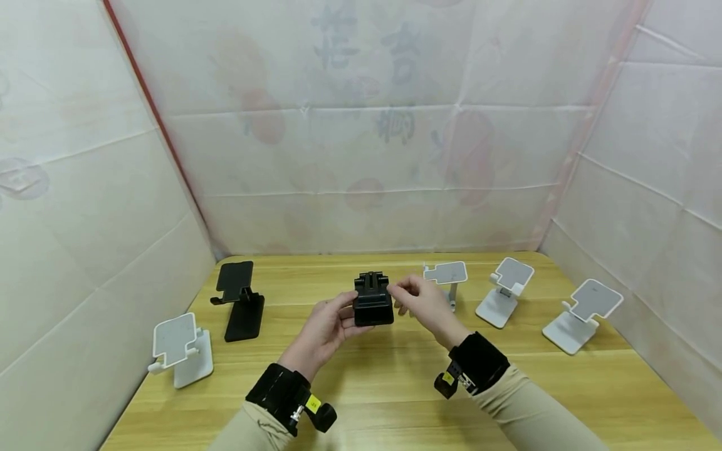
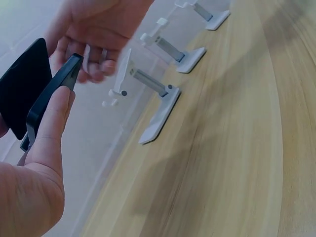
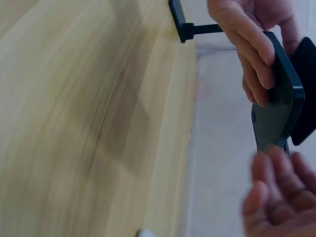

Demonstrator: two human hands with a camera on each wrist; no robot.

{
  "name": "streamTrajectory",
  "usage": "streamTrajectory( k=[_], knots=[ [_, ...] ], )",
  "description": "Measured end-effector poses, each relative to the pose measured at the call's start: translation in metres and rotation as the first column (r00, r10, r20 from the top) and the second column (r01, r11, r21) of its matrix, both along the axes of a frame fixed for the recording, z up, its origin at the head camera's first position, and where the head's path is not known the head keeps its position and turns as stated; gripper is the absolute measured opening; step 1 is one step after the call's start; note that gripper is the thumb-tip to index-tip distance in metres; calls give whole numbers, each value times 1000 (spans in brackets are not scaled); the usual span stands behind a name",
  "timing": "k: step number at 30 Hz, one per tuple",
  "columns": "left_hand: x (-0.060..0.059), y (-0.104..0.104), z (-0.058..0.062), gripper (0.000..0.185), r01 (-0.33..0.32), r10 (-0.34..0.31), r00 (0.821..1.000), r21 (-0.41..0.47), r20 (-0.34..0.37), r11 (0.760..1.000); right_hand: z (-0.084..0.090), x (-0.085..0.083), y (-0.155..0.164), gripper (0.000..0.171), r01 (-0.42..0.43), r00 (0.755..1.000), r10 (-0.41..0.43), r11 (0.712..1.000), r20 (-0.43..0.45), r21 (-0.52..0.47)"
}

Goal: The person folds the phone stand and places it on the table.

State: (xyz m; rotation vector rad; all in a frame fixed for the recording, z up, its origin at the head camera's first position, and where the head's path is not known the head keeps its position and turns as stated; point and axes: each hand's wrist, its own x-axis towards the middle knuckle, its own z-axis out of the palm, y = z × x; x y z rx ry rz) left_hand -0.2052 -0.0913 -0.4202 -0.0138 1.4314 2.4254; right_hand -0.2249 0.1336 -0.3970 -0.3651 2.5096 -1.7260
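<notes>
A black phone stand [image 1: 373, 310], folded nearly flat, is held above the table by my left hand [image 1: 324, 329]. In the left wrist view the thumb and fingers grip its base, and the black support plate [image 2: 25, 89] sits at a narrow angle to that base. Beside the stand's right edge is my right hand [image 1: 430, 308], its fingers loosely bent. The right wrist view shows those fingertips [image 3: 274, 155] blurred at the lower end of the stand; whether they touch it is hard to tell.
Another black phone stand [image 1: 245, 318] stands unfolded at the left, behind a white one [image 1: 193, 360]. Three more white stands, the nearest one [image 1: 448, 274] just behind my right hand, line the right side of the wooden table [image 1: 383, 401]. Pale cloth walls [image 1: 361, 156] enclose it.
</notes>
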Motion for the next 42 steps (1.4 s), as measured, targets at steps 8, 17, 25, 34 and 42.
streamTrajectory(
  k=[8,17,25,34,42],
  knots=[
    [2,1,-2,47,16,-18,999,-44,-45,999,-4,-2,3,42,-58,964,79,994,256,-90],
    [2,3,-6,47,19,-23,998,-66,-57,998,-9,1,4,34,-121,946,155,983,284,-136],
    [4,6,-12,46,46,-51,997,-84,-53,995,-15,3,6,36,-115,925,161,982,343,-153],
    [8,7,-14,45,118,-126,991,-134,-52,984,-22,6,12,31,-111,902,182,974,391,-197],
    [12,-2,-16,52,177,-191,980,-186,-60,966,-24,12,28,30,-107,904,160,982,395,-153]
  ],
)
